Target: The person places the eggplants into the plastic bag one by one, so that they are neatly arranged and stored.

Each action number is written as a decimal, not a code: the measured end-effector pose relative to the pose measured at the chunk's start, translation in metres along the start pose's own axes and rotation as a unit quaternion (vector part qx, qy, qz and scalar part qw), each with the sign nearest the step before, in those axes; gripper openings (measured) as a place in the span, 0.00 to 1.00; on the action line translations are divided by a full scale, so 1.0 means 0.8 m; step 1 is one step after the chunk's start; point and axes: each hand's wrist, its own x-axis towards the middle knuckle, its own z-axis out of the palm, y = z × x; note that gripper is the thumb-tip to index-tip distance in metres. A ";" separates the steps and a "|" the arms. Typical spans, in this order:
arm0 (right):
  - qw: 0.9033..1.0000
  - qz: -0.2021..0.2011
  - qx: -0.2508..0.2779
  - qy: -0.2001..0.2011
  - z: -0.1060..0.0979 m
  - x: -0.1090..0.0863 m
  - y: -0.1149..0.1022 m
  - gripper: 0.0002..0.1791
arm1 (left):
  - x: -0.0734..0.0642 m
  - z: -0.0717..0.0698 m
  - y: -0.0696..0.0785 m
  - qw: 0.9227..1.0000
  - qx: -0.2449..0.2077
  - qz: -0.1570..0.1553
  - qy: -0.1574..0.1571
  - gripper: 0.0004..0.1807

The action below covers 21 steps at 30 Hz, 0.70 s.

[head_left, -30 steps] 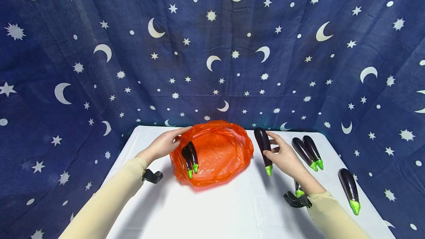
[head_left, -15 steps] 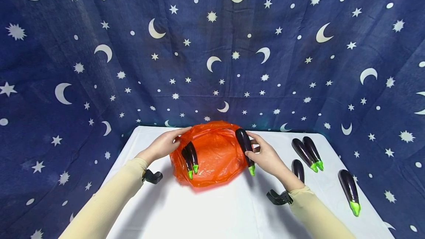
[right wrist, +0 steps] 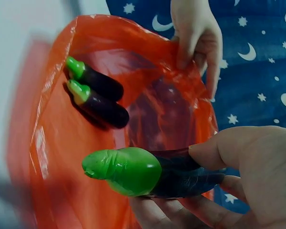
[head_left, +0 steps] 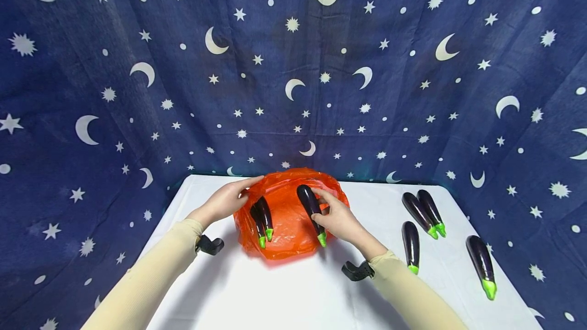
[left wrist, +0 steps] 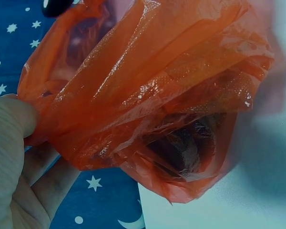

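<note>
My left hand pinches the left rim of an orange-red plastic bag, which lies with its mouth spread wide. Inside it, at the left, two eggplants with bright green stems lie side by side. My right hand grips a third eggplant by its dark body, thumb on one side and fingers on the other. That eggplant is over the right part of the bag's opening, its green stem end pointing toward me. In the left wrist view, thumb and fingers hold the crumpled bag film.
To the right, two eggplants lie together on the white table. Another eggplant lies nearer the bag, and one is by the right edge. A dark blue curtain with moons and stars hangs behind.
My right hand has carried the eggplant leftward from beside the bag to over its opening. An eggplant the right arm was covering now shows. The left hand keeps its place on the rim.
</note>
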 end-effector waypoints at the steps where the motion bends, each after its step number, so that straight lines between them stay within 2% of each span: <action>1: 1.000 0.003 -0.001 -0.004 0.004 0.002 0.000 0.39 | 0.000 0.000 0.000 1.000 -0.002 -0.002 -0.002 0.36; 9: 0.999 -0.001 -0.016 -0.030 0.035 0.028 0.003 0.37 | 0.001 0.000 -0.001 1.000 0.003 0.008 0.001 0.36; 13: 0.999 0.010 -0.018 -0.037 0.050 0.043 0.004 0.37 | 0.001 0.000 0.000 1.000 0.007 0.008 0.002 0.35; 21: 0.999 0.029 -0.012 -0.031 0.074 0.074 0.016 0.37 | 0.003 0.001 -0.001 1.000 0.003 -0.009 -0.005 0.35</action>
